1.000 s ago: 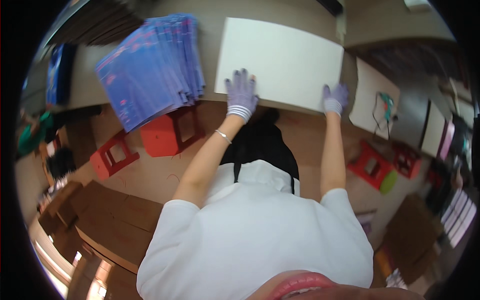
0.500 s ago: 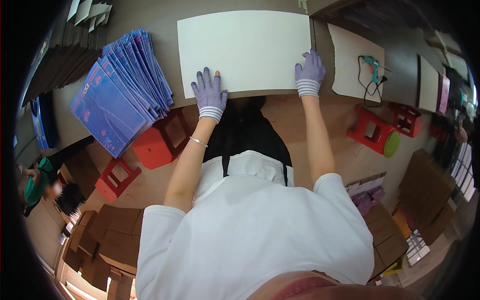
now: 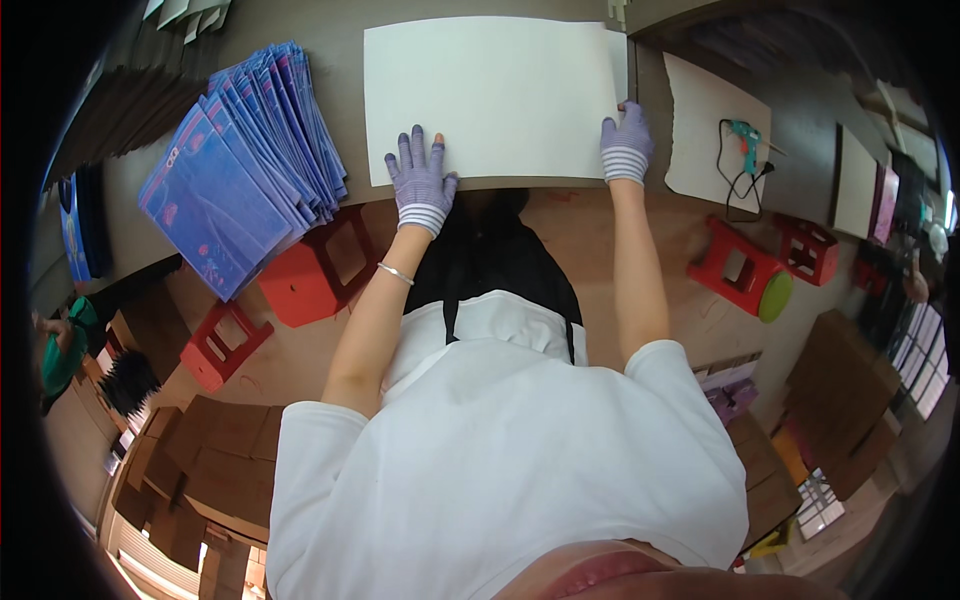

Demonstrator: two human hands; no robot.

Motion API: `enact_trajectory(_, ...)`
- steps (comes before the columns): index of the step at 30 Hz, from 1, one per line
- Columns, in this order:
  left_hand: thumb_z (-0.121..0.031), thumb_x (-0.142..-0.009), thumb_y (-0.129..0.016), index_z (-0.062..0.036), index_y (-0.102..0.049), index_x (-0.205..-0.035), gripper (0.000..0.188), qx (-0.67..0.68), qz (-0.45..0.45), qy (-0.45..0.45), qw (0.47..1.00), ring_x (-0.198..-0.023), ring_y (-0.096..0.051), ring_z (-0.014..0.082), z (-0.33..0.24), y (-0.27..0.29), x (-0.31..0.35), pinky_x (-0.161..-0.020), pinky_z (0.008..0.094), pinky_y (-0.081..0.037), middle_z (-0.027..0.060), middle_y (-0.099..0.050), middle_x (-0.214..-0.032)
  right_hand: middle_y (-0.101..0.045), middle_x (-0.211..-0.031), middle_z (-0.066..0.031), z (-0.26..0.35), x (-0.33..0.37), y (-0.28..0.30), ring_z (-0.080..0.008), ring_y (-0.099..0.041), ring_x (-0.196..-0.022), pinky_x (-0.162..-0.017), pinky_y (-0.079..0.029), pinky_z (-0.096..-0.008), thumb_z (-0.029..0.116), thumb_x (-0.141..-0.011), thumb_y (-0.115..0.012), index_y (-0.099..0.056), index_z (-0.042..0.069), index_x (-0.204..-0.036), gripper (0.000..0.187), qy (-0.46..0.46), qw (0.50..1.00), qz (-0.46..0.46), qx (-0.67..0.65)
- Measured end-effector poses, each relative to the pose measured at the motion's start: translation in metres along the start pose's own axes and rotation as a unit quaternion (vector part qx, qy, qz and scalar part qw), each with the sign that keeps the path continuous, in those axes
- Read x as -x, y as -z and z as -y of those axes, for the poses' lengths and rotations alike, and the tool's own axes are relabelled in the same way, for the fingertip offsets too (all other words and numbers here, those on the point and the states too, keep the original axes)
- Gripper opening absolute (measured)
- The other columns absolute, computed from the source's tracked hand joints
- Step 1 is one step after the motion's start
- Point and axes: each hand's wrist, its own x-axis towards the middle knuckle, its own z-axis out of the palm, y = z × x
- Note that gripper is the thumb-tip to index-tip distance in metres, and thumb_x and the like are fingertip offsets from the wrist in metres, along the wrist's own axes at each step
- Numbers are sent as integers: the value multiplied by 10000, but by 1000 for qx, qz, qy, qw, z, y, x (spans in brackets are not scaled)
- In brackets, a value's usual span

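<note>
I judge the white sheet (image 3: 490, 95), upper centre, still unlifted from the desk (image 3: 342, 50), my left hand (image 3: 422, 182) spread flat on it, right hand (image 3: 627, 145) half-curled at its right edge, grip unclear.

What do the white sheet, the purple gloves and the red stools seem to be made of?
White sheet: likely paper or thin card, matte, going by its shine-free face and gently bowed right edge. Purple gloves: probably knitted fabric, matte, judging by the snug fit and banded cuffs. Red stools: apparently moulded plastic, smooth, as the uniform colour and cut-out sides suggest.
</note>
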Motion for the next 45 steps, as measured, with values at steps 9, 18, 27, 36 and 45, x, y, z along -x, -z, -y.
enact_trajectory(9,-294,-835,-699,46,-416,-1342,673,356,-230,164,891,-1288,-416,343,83,27,-33,-1082,370,-328,231,-416,-1397,-645,-1061,-73,-26,31,82,-125,-611,-943,-871,-472,-246,-30,-872,-559,-549,-28,-1176,304,83,834,-3,-545)
enact_trajectory(18,-129,-840,-678,59,-614,-1083,314,469,-80,244,845,-773,-642,162,102,42,-60,-741,274,-509,130,-698,-924,-615,-1161,-114,-54,-27,-1,-155,-590,-1048,-925,-452,-266,-20,-871,-550,-498,-77,-1263,400,13,878,78,-471)
enact_trajectory(27,-206,-886,-607,-21,-636,-1134,310,393,-167,69,902,-1032,-596,314,40,59,-42,-921,382,-456,192,-598,-1176,-560,-1305,-119,12,2,4,-229,-536,-1189,-993,-417,-310,376,-917,-607,-496,18,-1323,553,192,860,145,-450)
enact_trajectory(36,-250,-810,-645,-125,-580,-1263,474,234,-160,-73,956,-1360,-266,465,5,13,-68,-1107,521,-250,203,-346,-1467,-320,-1483,-192,55,5,-58,-380,-332,-1357,-1087,-351,-433,549,-884,-532,-400,175,-1418,665,302,923,39,-234)
enact_trajectory(45,-256,-830,-618,-115,-538,-1311,508,147,-115,-102,977,-1379,-241,449,1,-3,-72,-1113,570,-208,181,-328,-1483,-317,-1504,-127,73,1,-86,-407,-282,-1371,-1131,-222,-513,303,-848,-635,-450,165,-1386,585,321,943,-44,-72)
